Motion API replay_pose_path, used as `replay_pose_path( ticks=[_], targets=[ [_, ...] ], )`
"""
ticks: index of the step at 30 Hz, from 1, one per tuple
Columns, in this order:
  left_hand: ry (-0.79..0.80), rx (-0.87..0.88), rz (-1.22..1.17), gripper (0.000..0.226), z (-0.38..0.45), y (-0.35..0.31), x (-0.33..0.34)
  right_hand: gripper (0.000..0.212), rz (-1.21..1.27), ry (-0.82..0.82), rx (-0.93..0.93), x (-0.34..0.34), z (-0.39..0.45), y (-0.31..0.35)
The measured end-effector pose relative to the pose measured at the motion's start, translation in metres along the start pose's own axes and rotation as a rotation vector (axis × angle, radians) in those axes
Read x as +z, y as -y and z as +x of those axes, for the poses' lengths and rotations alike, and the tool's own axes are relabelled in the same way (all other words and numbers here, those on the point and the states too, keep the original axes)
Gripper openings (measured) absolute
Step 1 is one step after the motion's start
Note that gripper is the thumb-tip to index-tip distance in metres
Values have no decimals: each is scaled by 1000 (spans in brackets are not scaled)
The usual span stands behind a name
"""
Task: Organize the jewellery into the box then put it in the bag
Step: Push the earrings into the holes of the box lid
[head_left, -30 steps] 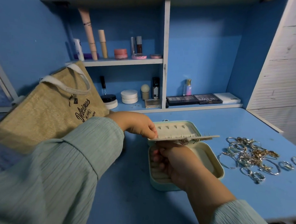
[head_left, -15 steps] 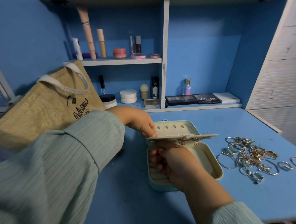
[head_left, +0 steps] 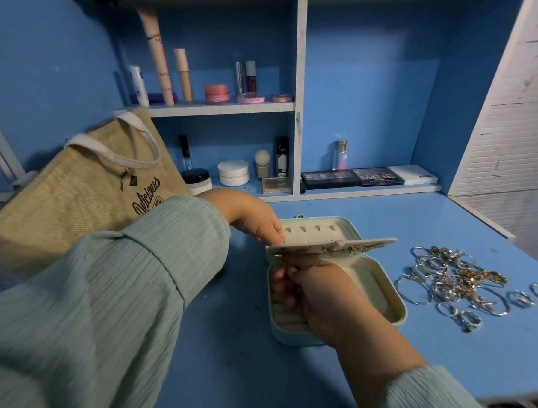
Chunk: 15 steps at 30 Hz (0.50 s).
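Grip: the earring panel (head_left: 331, 246) is pinched at its left end by the left hand (head_left: 257, 217); the right hand (head_left: 316, 287) is curled beneath it, what it holds hidden.
Table (head_left: 283, 376): the open box (head_left: 378, 290) is carried at centre.
Bag (head_left: 84, 191): leaned at the left, well apart, awaiting the box.
Shelf (head_left: 216, 109): cosmetics are kept behind, clear of the work.
Panel: held level over the box, probably so studs can be fastened from below.
Jewellery (head_left: 457, 280): heaped loose right of the box, tangled, unsorted.
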<state>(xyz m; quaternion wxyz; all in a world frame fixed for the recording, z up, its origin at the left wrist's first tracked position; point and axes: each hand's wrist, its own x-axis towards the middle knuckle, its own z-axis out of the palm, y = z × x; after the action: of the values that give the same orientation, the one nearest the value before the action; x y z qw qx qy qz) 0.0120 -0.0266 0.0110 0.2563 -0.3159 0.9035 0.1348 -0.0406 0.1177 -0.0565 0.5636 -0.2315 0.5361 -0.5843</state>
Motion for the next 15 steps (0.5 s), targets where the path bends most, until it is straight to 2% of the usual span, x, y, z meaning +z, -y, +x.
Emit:
replay_pose_path(
  ticks=[8, 11, 15],
  targets=[
    [-1, -2, -64, 22, -8, -1, 2, 39, -17, 3, -29, -1, 0, -1],
    [-74, -4, -107, 27, -12, -1, 6, 42, -13, 1, -50, -2, 0, -1],
    [-186, -35, -163, 19, -18, 0, 12, 45, -4, -9, -47, -1, 1, -1]
  ],
)
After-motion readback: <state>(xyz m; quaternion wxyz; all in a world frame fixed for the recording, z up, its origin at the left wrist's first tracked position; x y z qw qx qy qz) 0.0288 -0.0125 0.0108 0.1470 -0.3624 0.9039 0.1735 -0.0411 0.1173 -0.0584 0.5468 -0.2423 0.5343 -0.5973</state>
